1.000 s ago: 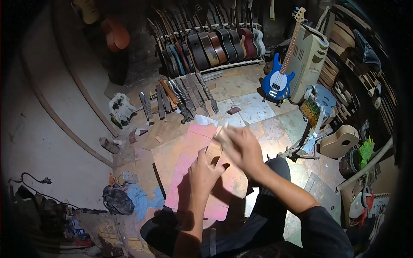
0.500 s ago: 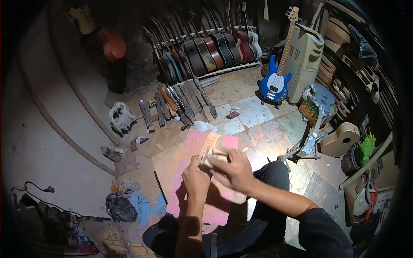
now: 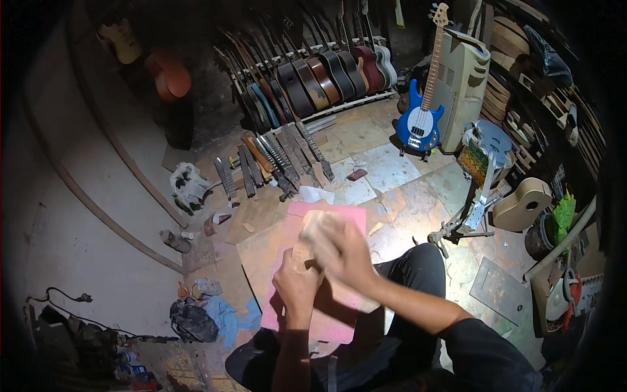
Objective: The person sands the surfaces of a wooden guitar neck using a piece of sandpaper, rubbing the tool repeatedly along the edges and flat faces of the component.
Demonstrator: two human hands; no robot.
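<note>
My left hand (image 3: 297,287) is closed around the near part of a light-coloured wooden piece (image 3: 302,253). Above it, my right hand (image 3: 348,253), smeared by motion, presses a pale, block-like thing (image 3: 316,224) onto the far part of that wood. The block's exact kind is too blurred to tell. Beneath both hands lies a pink board (image 3: 353,225) across my lap, and the near end of the wooden piece is hidden by my left hand.
Several guitar necks (image 3: 277,163) lie on the floor ahead, before a rack of guitars (image 3: 333,75). A blue bass (image 3: 419,121) stands at the right, near a metal stand (image 3: 480,209). A blue cloth (image 3: 225,320) and dark bag (image 3: 192,320) are at left.
My right hand has shifted slightly left and away from me with the pale block, along the wood. My left hand keeps its hold. The whole view has turned a little.
</note>
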